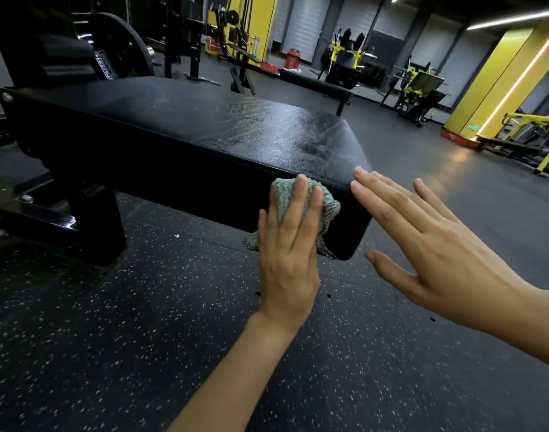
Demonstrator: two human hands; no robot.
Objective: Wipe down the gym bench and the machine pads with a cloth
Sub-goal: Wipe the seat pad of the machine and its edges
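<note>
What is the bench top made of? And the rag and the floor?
Bench top: looks like black vinyl or leather, glossy, with fine cracked grain. Rag: soft woven fabric, teal, bumpy weave, probably microfibre. Floor: likely rubber matting, matte black with pale speckles.

— How's the left grip (287, 254)?
— Flat, fingers straight and close together, pointing up; its bare forearm (235, 369) rises from below.
— And the right grip (432, 244)?
— Flat too, fingers straight, slightly spread, thumb out, reaching in from the right.
</note>
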